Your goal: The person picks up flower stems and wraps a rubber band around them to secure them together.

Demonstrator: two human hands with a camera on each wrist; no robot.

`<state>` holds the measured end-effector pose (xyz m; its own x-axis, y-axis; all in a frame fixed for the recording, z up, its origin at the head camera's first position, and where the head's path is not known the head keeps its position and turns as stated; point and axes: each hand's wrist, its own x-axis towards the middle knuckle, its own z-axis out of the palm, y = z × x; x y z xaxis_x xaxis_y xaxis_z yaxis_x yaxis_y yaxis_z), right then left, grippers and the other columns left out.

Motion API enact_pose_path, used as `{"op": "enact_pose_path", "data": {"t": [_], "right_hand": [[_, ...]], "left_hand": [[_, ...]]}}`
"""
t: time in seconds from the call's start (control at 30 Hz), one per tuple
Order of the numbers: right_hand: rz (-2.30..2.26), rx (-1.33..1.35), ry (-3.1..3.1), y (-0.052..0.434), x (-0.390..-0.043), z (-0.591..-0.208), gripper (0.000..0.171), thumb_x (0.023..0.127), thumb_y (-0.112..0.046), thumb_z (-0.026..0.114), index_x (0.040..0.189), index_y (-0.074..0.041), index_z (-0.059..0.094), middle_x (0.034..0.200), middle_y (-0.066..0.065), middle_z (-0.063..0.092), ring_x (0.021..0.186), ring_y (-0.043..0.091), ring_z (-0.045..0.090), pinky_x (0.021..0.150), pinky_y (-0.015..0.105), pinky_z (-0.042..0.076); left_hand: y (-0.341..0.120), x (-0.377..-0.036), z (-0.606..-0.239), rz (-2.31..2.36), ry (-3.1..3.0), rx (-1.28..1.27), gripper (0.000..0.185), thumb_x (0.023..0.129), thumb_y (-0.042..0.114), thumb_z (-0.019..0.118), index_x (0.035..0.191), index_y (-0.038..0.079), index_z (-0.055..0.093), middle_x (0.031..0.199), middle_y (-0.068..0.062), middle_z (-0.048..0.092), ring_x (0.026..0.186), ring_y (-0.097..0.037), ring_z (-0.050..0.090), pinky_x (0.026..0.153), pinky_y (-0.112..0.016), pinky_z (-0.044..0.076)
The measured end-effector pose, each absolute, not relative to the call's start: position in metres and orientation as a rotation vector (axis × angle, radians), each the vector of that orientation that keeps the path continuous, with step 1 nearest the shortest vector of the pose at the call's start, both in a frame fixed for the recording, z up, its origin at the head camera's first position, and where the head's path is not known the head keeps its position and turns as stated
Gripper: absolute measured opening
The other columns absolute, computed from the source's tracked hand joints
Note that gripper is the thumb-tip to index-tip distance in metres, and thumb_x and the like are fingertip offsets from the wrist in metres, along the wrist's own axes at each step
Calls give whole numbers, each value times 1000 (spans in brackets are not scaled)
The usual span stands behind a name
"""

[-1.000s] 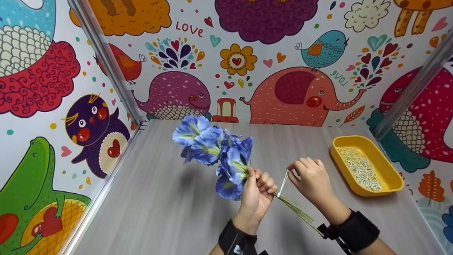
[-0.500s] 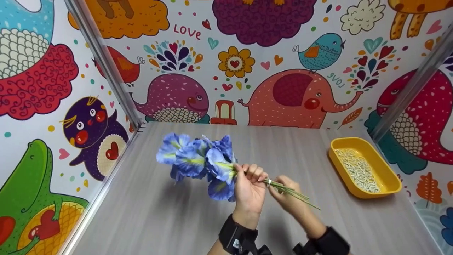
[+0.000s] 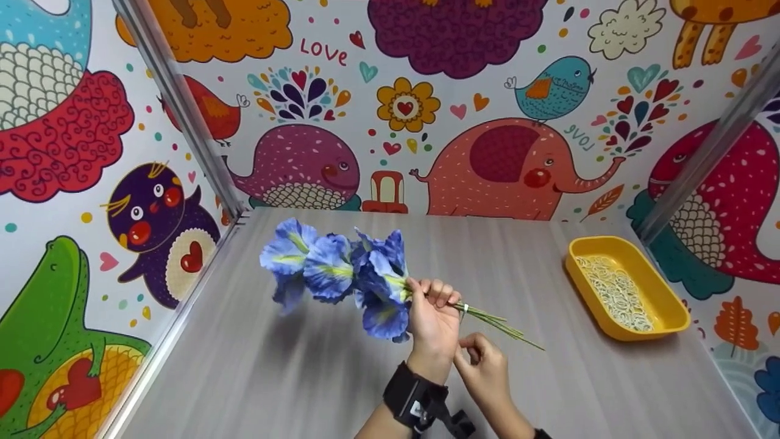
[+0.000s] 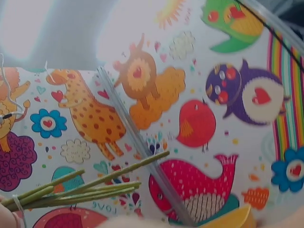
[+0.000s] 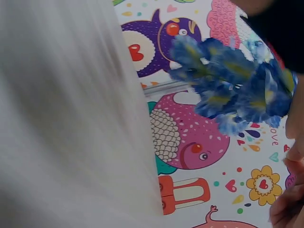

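Note:
A bunch of blue artificial irises (image 3: 329,268) tilts to the left above the table in the head view. My left hand (image 3: 436,317) grips its green stems (image 3: 503,326) just below the blooms. Round the stems, beside the left fingers, sits a white rubber band (image 3: 465,308); in the left wrist view the band (image 4: 19,209) encircles the stems near the fingers. My right hand (image 3: 487,369) is below the stems, close to the left wrist, its fingers loosely bent and nothing visible in them. The blooms (image 5: 237,85) appear blurred in the right wrist view.
A yellow tray (image 3: 673,320) holding many white rubber bands (image 3: 612,292) stands on the right of the grey table (image 3: 256,378). Walls printed with cartoon animals enclose the table at the back and sides.
My right hand let go of the stretched rubber band, which now lies tight round the stems, and moved down and left towards the left wrist. The irises shifted left with my left hand.

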<state>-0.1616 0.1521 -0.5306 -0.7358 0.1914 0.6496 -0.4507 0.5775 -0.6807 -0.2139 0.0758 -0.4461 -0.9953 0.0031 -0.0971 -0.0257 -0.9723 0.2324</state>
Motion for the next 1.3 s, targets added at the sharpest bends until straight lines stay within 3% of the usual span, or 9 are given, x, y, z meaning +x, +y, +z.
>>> {"op": "enact_pose_path", "data": {"t": [0.23, 0.43, 0.6, 0.7, 0.8, 1.0, 1.13, 1.3], "right_hand": [[1067, 211, -2023, 149, -146, -524, 28, 64, 14, 73, 67, -10, 58, 54, -2, 37, 55, -8, 29, 45, 10, 27], [963, 308, -1963, 153, -141, -505, 27, 60, 13, 74, 69, -9, 62, 56, -5, 40, 52, -4, 32, 44, 9, 26], [849, 426, -1867, 163, -148, -489, 9, 77, -3, 65, 69, -6, 62, 57, -3, 42, 51, 4, 35, 45, 13, 29], [697, 473, -1811, 172, -155, -480, 24, 88, -15, 58, 67, -5, 62, 57, -3, 43, 51, 6, 36, 45, 15, 30], [580, 500, -1762, 182, -161, -473, 31, 92, -19, 57, 65, -4, 61, 56, -2, 45, 50, 9, 37, 45, 17, 30], [593, 450, -1789, 198, -160, -465, 38, 95, -26, 58, 66, -3, 63, 54, -3, 39, 51, 12, 33, 54, 25, 26], [667, 380, -1848, 204, -153, -467, 32, 91, -24, 59, 66, -4, 64, 55, -4, 36, 53, 12, 32, 57, 25, 23], [783, 321, -1936, 207, -143, -470, 7, 74, -4, 67, 68, -5, 64, 56, -5, 36, 56, 9, 32, 60, 25, 23]], "left_hand": [[78, -219, -464, 3135, 615, -3, 39, 103, 43, 20, 74, 19, 29, 63, 6, 28, 55, -6, 28, 60, -22, 27], [81, -211, -474, 3130, 850, 345, 37, 101, 47, 22, 76, 20, 27, 66, 5, 23, 57, -5, 27, 61, -20, 27], [84, -205, -478, 3078, 990, 678, 36, 100, 49, 22, 79, 20, 26, 66, 2, 20, 58, -7, 24, 61, -19, 27], [84, -201, -480, 3039, 1029, 790, 36, 100, 49, 22, 80, 18, 25, 66, 0, 20, 58, -10, 23, 60, -17, 30], [83, -199, -482, 2978, 1023, 829, 37, 99, 50, 22, 80, 18, 25, 66, 0, 20, 58, -10, 24, 60, -17, 31], [77, -197, -481, 2834, 954, 883, 36, 99, 50, 19, 80, 20, 25, 65, 2, 19, 55, -6, 23, 55, -24, 20], [73, -195, -477, 2758, 912, 908, 37, 99, 51, 19, 79, 19, 23, 64, 2, 18, 54, -6, 21, 54, -24, 19], [68, -193, -474, 2751, 899, 848, 40, 98, 52, 18, 78, 19, 23, 64, 3, 19, 54, -6, 23, 54, -22, 21]]}}
